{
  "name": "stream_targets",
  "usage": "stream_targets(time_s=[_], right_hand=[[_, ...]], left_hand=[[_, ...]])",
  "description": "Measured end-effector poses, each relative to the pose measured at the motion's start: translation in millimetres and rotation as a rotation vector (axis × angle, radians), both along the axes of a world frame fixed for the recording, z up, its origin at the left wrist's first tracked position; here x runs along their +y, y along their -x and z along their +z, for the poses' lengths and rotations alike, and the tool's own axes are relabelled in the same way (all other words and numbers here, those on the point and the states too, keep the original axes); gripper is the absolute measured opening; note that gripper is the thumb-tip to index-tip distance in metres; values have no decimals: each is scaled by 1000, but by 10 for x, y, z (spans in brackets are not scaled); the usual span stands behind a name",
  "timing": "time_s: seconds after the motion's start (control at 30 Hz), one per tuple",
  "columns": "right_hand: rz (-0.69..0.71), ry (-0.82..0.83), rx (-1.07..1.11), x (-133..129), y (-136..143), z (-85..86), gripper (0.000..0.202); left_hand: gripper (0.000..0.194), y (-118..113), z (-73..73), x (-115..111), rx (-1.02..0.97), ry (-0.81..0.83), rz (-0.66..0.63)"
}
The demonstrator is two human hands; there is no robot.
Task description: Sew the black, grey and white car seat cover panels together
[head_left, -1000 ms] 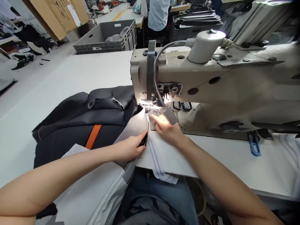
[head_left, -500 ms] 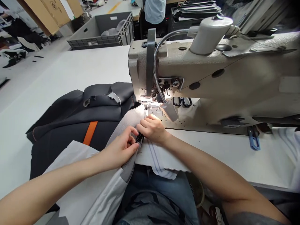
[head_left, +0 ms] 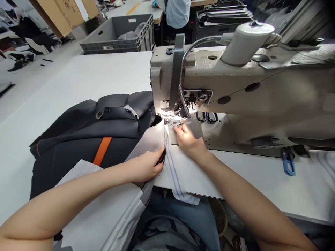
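Note:
My left hand (head_left: 150,165) is closed on the dark edge of a grey mesh fabric panel (head_left: 153,137), just in front of the presser foot (head_left: 171,121). This panel joins a padded black cover (head_left: 120,122) with an orange strip (head_left: 102,151), spread to the left of the sewing machine (head_left: 230,87). My right hand (head_left: 191,143) rests by the needle plate, fingertips curled together beside the presser foot; whatever they pinch is hidden. Between my hands, a white strip with blue lines (head_left: 176,174) runs from the foot over the table edge.
A small lamp (head_left: 193,127) on a bendy metal neck hangs over my right fingers. Black-handled scissors (head_left: 206,117) lie behind it. Blue thread snips (head_left: 289,164) are at the right. A grey crate (head_left: 117,43) stands at the back, near a person in a light blue top (head_left: 178,13).
My right hand has left the fabric beside my left hand and moved right and up to the presser foot. My left hand has shifted slightly right, still gripping the edge. The striped strip shows more.

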State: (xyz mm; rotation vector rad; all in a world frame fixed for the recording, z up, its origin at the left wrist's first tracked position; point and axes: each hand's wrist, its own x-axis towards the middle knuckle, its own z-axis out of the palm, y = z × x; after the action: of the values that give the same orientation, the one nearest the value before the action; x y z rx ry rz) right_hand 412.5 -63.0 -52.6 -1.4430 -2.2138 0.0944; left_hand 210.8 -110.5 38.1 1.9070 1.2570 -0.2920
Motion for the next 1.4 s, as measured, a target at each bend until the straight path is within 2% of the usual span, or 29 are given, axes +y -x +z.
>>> stream_targets(time_s=[0.2,0.3,0.47,0.57,0.7,0.87,1.03,1.13,1.3,1.4], right_hand=[[50,-13,42,-85,253,-7,23],[89,-26,144,-85,279,-32,25],[173,-102,157,1,243,-96,34],[141,-153,119,58,188,-118,34],[71,-211,-61,74,139,-102,28],[81,-245,-127,22,176,-50,25],[71,-213,-29,83,164,-106,27],[51,-219,6,103,137,-127,28],[162,-126,49,-15,188,-21,27],[158,-60,-4,-73,231,33,29]], left_hand=[[44,65,-84,40,-142,10,1],[44,49,-133,115,-202,-9,18],[37,-35,-165,304,-216,-22,56],[33,-47,-173,406,-207,2,89],[32,-28,-208,501,-199,-82,75],[20,-55,-209,559,-214,-126,84],[15,-105,-184,641,-228,-216,74],[14,-79,-210,676,-251,-209,56],[20,-8,-281,641,-307,-170,215],[13,-19,-305,633,-311,-179,268]])
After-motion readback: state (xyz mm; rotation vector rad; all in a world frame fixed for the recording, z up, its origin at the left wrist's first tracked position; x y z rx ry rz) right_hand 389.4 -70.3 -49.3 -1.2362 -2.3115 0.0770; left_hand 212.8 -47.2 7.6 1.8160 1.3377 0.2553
